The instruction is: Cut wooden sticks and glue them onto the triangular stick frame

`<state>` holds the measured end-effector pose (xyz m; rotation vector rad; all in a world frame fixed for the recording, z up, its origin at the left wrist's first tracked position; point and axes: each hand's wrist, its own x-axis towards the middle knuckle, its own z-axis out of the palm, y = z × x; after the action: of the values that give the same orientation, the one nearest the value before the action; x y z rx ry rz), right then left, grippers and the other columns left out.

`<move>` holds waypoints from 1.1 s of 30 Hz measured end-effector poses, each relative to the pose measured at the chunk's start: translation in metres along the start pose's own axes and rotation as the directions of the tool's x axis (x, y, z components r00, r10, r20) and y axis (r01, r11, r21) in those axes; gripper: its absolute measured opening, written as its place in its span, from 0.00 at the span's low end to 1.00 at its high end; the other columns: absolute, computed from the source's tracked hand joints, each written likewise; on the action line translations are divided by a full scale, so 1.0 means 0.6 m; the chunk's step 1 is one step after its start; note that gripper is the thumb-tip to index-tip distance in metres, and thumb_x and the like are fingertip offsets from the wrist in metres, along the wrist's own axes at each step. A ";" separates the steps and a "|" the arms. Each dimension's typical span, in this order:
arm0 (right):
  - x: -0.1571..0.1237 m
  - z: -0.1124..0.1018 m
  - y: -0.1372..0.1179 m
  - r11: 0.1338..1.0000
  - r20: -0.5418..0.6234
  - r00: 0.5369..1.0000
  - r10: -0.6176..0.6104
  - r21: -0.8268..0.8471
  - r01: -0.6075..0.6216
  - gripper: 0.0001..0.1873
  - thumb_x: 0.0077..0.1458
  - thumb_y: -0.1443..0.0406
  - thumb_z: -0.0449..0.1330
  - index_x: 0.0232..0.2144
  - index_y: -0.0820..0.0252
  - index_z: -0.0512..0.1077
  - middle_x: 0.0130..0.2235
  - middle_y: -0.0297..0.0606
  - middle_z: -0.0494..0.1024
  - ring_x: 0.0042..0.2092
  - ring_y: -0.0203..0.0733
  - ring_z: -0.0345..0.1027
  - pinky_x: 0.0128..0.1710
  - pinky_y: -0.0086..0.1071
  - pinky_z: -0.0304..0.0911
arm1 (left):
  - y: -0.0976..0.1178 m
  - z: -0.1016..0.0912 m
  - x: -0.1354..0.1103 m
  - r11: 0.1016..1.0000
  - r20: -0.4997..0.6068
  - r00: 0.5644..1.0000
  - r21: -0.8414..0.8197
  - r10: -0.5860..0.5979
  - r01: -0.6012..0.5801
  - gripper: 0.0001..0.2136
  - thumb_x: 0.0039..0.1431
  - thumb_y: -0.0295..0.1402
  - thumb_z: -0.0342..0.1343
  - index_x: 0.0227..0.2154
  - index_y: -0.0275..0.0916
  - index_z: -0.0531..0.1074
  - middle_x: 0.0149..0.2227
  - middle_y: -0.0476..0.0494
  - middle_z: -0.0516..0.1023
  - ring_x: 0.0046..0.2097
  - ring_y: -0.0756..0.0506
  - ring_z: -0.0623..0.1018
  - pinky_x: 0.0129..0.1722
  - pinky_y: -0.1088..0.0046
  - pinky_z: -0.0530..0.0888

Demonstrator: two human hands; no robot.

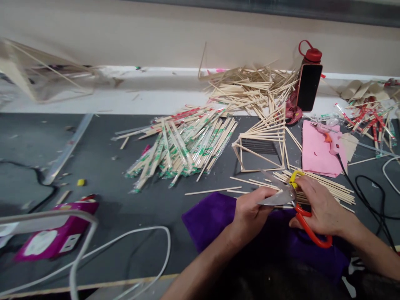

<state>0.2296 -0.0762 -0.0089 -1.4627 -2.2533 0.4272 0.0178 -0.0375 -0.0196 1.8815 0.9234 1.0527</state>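
Note:
My right hand [321, 204] grips a pair of scissors [283, 196] with red and yellow handles. The blades are spread apart and point left. Close beside the lower blade, my left hand [253, 210] is closed, thumb against fingers; what it pinches is hidden. Both hands are above a purple cloth [206, 216]. Just beyond them lie loose wooden sticks [334, 189], some partly covered by my right hand. Behind the scissors stands an open frame of joined sticks [261, 154], with a fan of sticks along its top.
Wrapped chopsticks [187, 146] lie left of the frame, and a heap of bare sticks [250, 89] is behind. A phone [309, 87] leans on a red-capped bottle [313, 54]. A glue gun [333, 143] rests on pink cloth [309, 160]. A white cable [125, 237] loops at front left.

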 end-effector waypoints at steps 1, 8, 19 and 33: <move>0.001 -0.001 0.000 1.000 0.002 1.000 -0.007 0.002 0.007 0.35 0.44 0.52 0.67 0.49 0.63 0.61 0.44 0.54 0.73 0.44 0.58 0.70 0.41 0.52 0.69 | 0.000 -0.001 0.000 1.000 0.012 1.000 -0.006 -0.010 0.010 0.07 0.61 0.30 0.54 0.33 0.38 0.77 0.30 0.45 0.83 0.29 0.49 0.81 0.32 0.79 0.75; -0.001 -0.003 0.004 0.999 -0.018 0.999 -0.035 -0.034 0.034 0.28 0.47 0.57 0.64 0.47 0.61 0.61 0.41 0.50 0.74 0.40 0.54 0.70 0.38 0.47 0.69 | -0.010 0.002 -0.005 0.999 0.021 0.999 0.024 -0.044 0.044 0.09 0.60 0.28 0.52 0.34 0.39 0.78 0.31 0.45 0.83 0.30 0.49 0.80 0.33 0.77 0.76; 0.007 0.002 -0.001 0.995 -0.053 0.999 0.003 -0.100 -0.008 0.16 0.49 0.63 0.58 0.42 0.61 0.64 0.35 0.46 0.75 0.34 0.48 0.70 0.33 0.37 0.65 | -0.016 0.014 -0.002 0.984 -0.112 0.990 0.149 -0.084 0.101 0.06 0.55 0.28 0.55 0.32 0.40 0.78 0.30 0.48 0.83 0.30 0.49 0.80 0.32 0.79 0.75; -0.006 -0.017 0.004 0.995 -0.198 0.976 0.094 -0.019 -0.100 0.16 0.50 0.55 0.63 0.31 0.56 0.61 0.22 0.28 0.68 0.21 0.35 0.60 0.22 0.28 0.52 | -0.005 0.006 0.006 0.830 -0.026 0.884 -0.359 -0.466 0.427 0.08 0.56 0.37 0.57 0.28 0.38 0.73 0.18 0.53 0.72 0.21 0.52 0.70 0.23 0.80 0.67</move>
<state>0.2380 -0.0781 -0.0020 -1.5621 -2.0475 0.2666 0.0220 -0.0339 -0.0223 1.2426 1.0991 0.9582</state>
